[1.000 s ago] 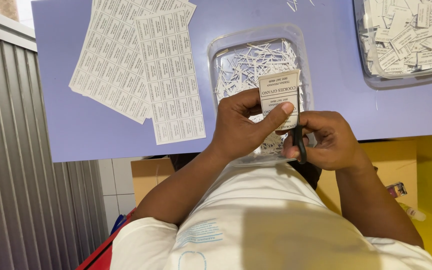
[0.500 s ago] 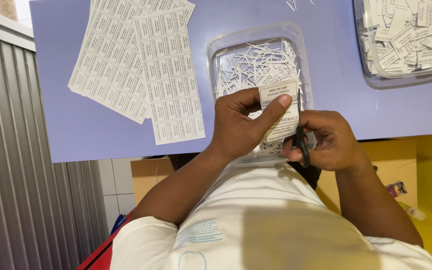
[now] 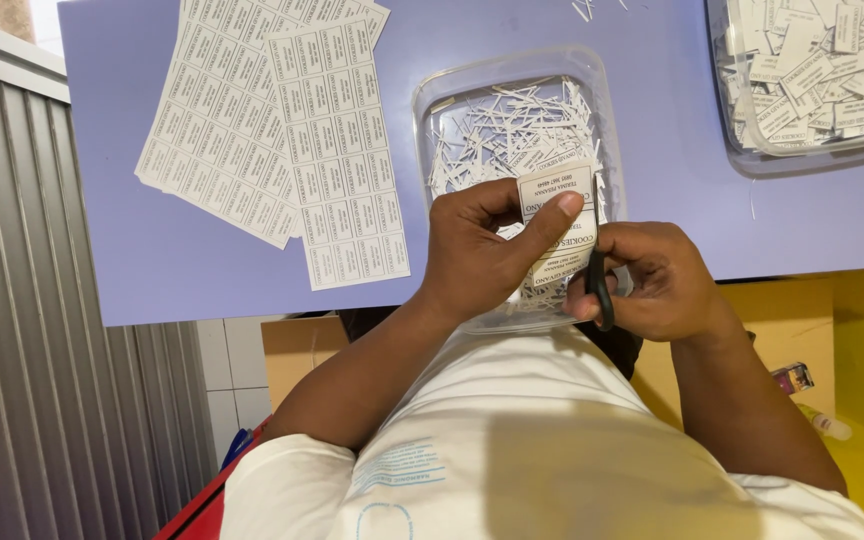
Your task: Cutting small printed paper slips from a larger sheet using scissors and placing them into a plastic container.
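Observation:
My left hand (image 3: 482, 250) pinches a narrow strip of printed paper labels (image 3: 558, 228) between thumb and fingers, over a clear plastic tray (image 3: 432, 110) full of thin white paper trimmings. My right hand (image 3: 652, 280) grips black-handled scissors (image 3: 599, 290), fingers through the loops, right beside the strip's lower edge. The blades are hidden behind the strip and my fingers.
Several uncut sheets of printed labels (image 3: 272, 130) lie fanned on the lilac table (image 3: 152, 250) at the left. A second clear tray (image 3: 812, 80) at the top right holds cut labels. A grey corrugated wall runs along the left; yellow floor lies under the table edge.
The label strip has become shorter above my left thumb and slid down toward the scissors. Both hands stay over the trimmings tray.

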